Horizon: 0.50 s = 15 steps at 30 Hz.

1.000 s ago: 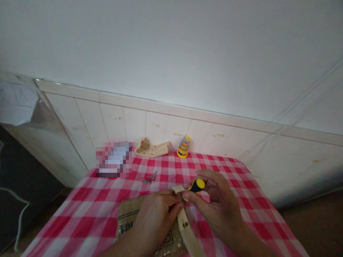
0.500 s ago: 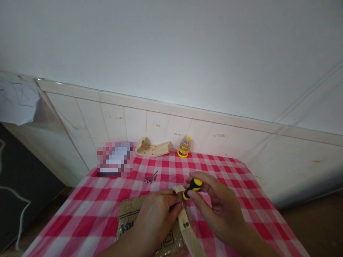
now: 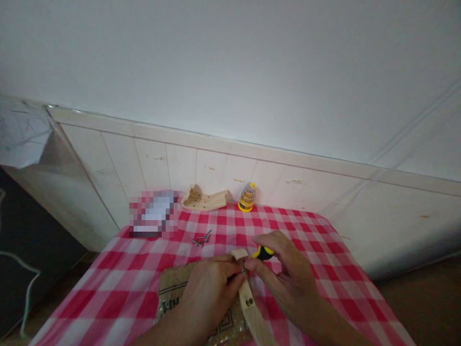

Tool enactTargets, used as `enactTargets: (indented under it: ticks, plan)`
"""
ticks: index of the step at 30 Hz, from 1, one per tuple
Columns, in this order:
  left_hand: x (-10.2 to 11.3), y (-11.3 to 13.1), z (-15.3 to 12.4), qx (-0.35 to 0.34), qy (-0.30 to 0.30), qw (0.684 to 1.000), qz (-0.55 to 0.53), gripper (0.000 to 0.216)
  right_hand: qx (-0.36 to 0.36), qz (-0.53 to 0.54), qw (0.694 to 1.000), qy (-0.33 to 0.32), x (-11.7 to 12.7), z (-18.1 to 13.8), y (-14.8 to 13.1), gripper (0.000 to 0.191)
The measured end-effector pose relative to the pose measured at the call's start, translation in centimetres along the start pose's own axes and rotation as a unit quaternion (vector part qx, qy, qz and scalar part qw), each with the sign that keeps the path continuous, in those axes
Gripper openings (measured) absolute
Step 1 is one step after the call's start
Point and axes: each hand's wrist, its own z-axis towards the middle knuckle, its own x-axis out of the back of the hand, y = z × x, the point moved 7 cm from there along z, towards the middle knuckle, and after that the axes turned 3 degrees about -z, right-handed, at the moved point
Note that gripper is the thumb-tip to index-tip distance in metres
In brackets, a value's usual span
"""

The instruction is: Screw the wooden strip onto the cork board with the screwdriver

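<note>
My right hand (image 3: 293, 276) is closed on a short yellow-and-black screwdriver (image 3: 264, 253), its handle partly covered by my fingers. The tool's lower end is hidden behind my thumb, close to a small metal screw (image 3: 244, 272). Thumb and forefinger of my left hand (image 3: 212, 281) are pinched around that screw, at the upper part of a pale wooden piece (image 3: 254, 315). A hole with metal inside shows lower down on the wood. Beneath my left hand and the wood lies a flattened brown cardboard package (image 3: 175, 281) with dark print.
Several loose screws (image 3: 200, 239) lie beyond my hands on the red-and-white checked tablecloth (image 3: 118, 283). Against the panelled wall stand another wooden part (image 3: 207, 201) with holes and a yellow bit holder (image 3: 247, 198). A blurred-out phone-like object (image 3: 156, 214) rests at the back left.
My right hand has shifted its grip and turned the screwdriver, whose handle now leans further right and is more covered. My left hand and the wooden piece have stayed nearly in place.
</note>
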Motion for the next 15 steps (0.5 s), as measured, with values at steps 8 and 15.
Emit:
enactTargets:
  ticks: [8,15]
  plan:
    - [0.0,0.1,0.1,-0.007,-0.005,1.000,-0.016,0.027,-0.065,0.017,0.997,-0.049,-0.4,-0.9,1.0,0.042]
    - [0.0,0.0,0.0,-0.010,-0.003,1.000,-0.008,0.026,-0.106,0.012,0.994,0.002,-0.4,-1.1,2.0,0.036]
